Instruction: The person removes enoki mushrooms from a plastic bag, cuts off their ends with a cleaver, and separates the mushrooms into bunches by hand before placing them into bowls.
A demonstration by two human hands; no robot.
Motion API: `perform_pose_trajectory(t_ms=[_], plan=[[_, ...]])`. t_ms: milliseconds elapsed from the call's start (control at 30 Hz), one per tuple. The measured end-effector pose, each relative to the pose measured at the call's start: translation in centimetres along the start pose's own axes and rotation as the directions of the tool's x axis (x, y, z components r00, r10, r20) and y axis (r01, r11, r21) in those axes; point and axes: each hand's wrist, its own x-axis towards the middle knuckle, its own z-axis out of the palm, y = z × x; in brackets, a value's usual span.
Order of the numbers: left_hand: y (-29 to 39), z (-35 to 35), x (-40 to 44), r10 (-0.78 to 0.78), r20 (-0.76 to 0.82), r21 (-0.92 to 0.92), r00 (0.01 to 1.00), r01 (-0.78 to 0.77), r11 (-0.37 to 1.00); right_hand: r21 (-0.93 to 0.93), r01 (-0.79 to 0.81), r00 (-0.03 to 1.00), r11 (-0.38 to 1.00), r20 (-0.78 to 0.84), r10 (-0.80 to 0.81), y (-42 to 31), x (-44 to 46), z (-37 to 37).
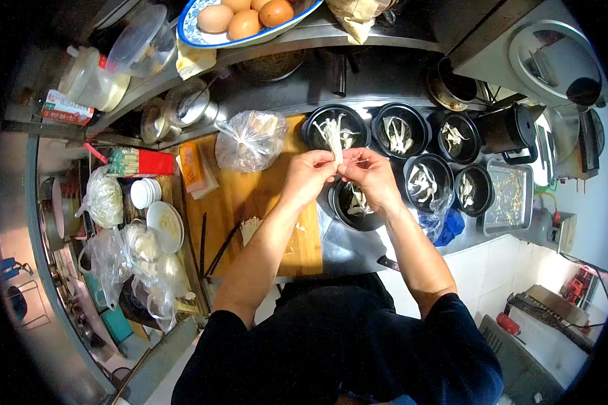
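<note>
Between my two hands is a small bunch of enoki mushrooms (334,137), stems down and caps pointing away from me. My left hand (307,174) pinches the stems from the left. The fingers of my right hand (370,177) close on the same bunch from the right. Right behind it stands a black bowl (306,133) with pale mushroom strips inside. Partly hidden under my right hand is another black bowl (358,221) with similar strips. More enoki (251,229) lies on the wooden cutting board (309,250), partly covered by my left forearm.
Several more black bowls (428,135) with mushroom pieces stand to the right, beside a metal tray (509,196). A tied plastic bag (251,140) rests on the board's far side. A knife handle (388,262) lies at the counter's front edge. Overhead, a shelf holds a plate of eggs (244,24).
</note>
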Motion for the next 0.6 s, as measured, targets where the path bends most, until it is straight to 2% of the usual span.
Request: perform_pose_trajectory(t_ms=[167, 333, 433, 600], plan=[[0.1, 0.2, 2.1, 0.023, -0.014, -0.005, 1.0, -0.023, 1.0, -0.086, 0.003, 1.0, 0.996, 0.021, -0.001, 0.2, 2.3, -1.2], [0.3, 0.0, 3.5, -0.008, 0.007, 0.143, 1.0, 0.007, 0.99, -0.137, 0.047, 0.999, 0.99, 0.03, -0.043, 0.6, 3.7, -1.8], [-0.1, -0.3, 4.0, -0.033, 0.019, 0.171, 0.999, 0.029, 0.985, -0.162, 0.051, 0.999, 0.985, 0.01, -0.05, 1.0, 4.1, -1.9], [0.5, -0.2, 3.7, -0.091, 0.028, 0.096, 0.995, 0.088, 0.991, -0.184, 0.051, 0.998, 0.982, -0.026, -0.057, 1.7, 4.5, -1.9]])
